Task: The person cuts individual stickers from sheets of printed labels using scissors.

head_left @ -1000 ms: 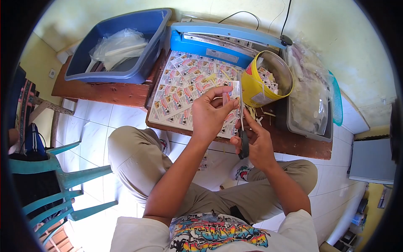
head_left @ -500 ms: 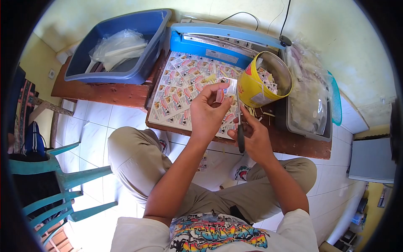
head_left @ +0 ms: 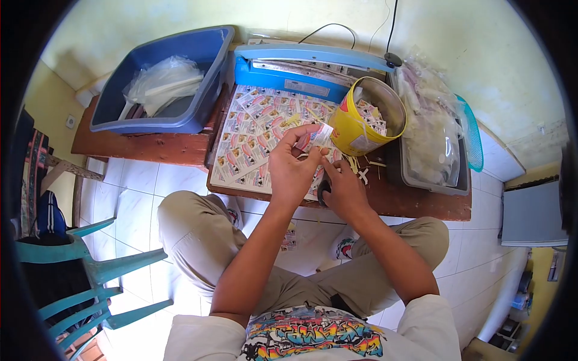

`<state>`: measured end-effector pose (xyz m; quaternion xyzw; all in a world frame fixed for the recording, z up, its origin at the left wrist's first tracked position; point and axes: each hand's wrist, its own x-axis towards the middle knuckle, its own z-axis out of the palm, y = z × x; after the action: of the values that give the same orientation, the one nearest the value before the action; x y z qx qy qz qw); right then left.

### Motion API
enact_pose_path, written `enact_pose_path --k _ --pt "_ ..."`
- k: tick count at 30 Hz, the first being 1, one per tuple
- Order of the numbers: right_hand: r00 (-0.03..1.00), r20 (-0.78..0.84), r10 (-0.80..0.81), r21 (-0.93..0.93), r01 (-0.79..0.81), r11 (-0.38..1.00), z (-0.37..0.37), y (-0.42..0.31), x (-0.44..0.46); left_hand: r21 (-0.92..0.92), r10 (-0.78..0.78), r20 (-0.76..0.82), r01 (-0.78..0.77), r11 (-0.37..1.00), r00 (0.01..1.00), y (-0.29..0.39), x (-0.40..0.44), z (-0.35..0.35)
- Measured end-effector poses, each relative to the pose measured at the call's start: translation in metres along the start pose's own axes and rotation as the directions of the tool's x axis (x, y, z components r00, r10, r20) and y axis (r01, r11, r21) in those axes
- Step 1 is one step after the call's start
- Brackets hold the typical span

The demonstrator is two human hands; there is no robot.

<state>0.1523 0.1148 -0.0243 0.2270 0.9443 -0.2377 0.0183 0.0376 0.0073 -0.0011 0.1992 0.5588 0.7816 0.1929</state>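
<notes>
My left hand (head_left: 292, 168) pinches a small printed paper label (head_left: 321, 135) between thumb and fingers, over the stack of printed sheets (head_left: 245, 141). Close beside it, my right hand (head_left: 348, 191) is closed around scissors (head_left: 324, 189). Only their dark handle shows below the fingers; the blades are hidden. The fingertips of both hands nearly meet at the label's lower edge, and I cannot tell whether they touch. Just beyond the hands, a yellow bucket (head_left: 354, 131) leans tilted, with many cut labels (head_left: 372, 115) inside.
A blue paper cutter (head_left: 289, 78) spans the back of the low wooden table (head_left: 162, 147). On the left sits a blue tub (head_left: 192, 114) with plastic bags. A grey bin (head_left: 415, 175) with plastic bags stands right. Paper scraps lie near the bucket. A green chair (head_left: 96, 271) is at lower left.
My right hand has turned and moved left towards my left hand, and the scissors' blades have gone from sight. The label is now tilted. The whole view has shifted slightly.
</notes>
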Motion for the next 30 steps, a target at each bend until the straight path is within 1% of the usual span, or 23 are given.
enact_pose_path --k 2,3,5,6,10,12,13,14,15,16,18,19,21,22,24,25,27,28,30 --pt "1.000 -0.018 -0.006 -0.027 0.005 1.000 0.000 -0.002 0.001 0.021 0.041 -0.046 -0.040 0.999 0.998 0.000 0.001 0.004" --pt "0.999 -0.030 -0.014 -0.056 0.013 0.998 0.000 -0.003 0.002 0.022 0.043 -0.040 -0.043 0.999 0.998 0.002 0.001 0.005" --pt "1.000 -0.009 0.008 -0.080 -0.009 0.997 -0.001 -0.007 0.004 -0.005 -0.024 -0.024 0.024 1.000 0.999 0.006 0.001 0.006" --pt "0.999 0.018 0.029 -0.105 -0.027 0.994 -0.001 -0.009 0.004 -0.004 -0.024 -0.020 0.024 1.000 1.000 0.006 0.002 0.007" --pt "1.000 -0.014 0.009 -0.068 -0.010 0.998 0.005 -0.010 0.000 0.059 -0.007 -0.008 0.007 0.998 1.000 0.002 0.005 0.010" --pt "1.000 0.014 0.022 -0.115 -0.020 0.993 0.007 -0.010 0.001 0.083 0.004 0.007 -0.005 0.997 1.000 0.005 0.005 0.012" --pt "1.000 0.009 0.026 -0.112 -0.025 0.993 0.005 -0.011 0.000 0.087 -0.052 0.027 0.050 0.995 0.998 0.011 0.005 0.013" --pt "1.000 0.030 -0.003 -0.111 0.007 0.994 0.000 -0.012 -0.003 0.092 -0.110 0.046 0.105 0.990 0.993 0.015 0.004 0.014" --pt "0.998 0.049 -0.033 -0.110 0.038 0.993 -0.003 -0.012 -0.004 0.094 -0.109 0.053 0.103 0.990 0.993 0.015 0.006 0.016" --pt "0.999 0.045 -0.029 -0.108 0.034 0.994 -0.001 -0.010 -0.007 0.086 -0.125 0.062 0.119 0.989 0.990 0.015 0.008 0.017" --pt "0.990 -0.042 -0.136 -0.116 0.131 0.985 0.001 -0.008 -0.011 0.081 -0.143 0.073 0.138 0.987 0.987 0.015 0.010 0.018" --pt "0.990 -0.043 -0.133 -0.114 0.127 0.985 -0.003 -0.008 -0.011 0.097 -0.158 0.085 0.149 0.984 0.984 0.014 0.011 0.017" --pt "0.999 0.005 -0.047 -0.070 0.048 0.996 -0.018 -0.009 -0.011 0.113 -0.173 0.101 0.162 0.980 0.980 0.011 0.014 0.018" --pt "0.999 0.003 -0.043 -0.068 0.043 0.997 -0.026 -0.007 -0.009 0.118 -0.161 0.099 0.149 0.982 0.982 0.008 0.015 0.019" --pt "0.999 -0.016 -0.049 0.051 0.049 0.997 -0.046 0.003 -0.004 0.125 -0.145 0.099 0.132 0.983 0.984 0.008 0.019 0.020" --pt "0.999 -0.022 -0.046 0.056 0.048 0.997 -0.057 0.005 -0.005 0.144 -0.144 0.112 0.127 0.981 0.983 0.009 0.020 0.019" --pt "0.992 -0.126 -0.015 0.349 0.058 0.935 -0.082 0.006 -0.007 0.166 -0.139 0.130 0.117 0.979 0.982 0.015 0.025 0.019" --pt "0.991 -0.133 -0.016 0.351 0.062 0.934 -0.090 0.007 -0.006 0.182 -0.135 0.165 0.104 0.978 0.977 0.018 0.028 0.020" --pt "0.931 -0.364 -0.038 0.398 0.192 0.897 -0.104 0.008 -0.003 0.203 -0.130 0.206 0.087 0.975 0.970 0.027 0.032 0.023"
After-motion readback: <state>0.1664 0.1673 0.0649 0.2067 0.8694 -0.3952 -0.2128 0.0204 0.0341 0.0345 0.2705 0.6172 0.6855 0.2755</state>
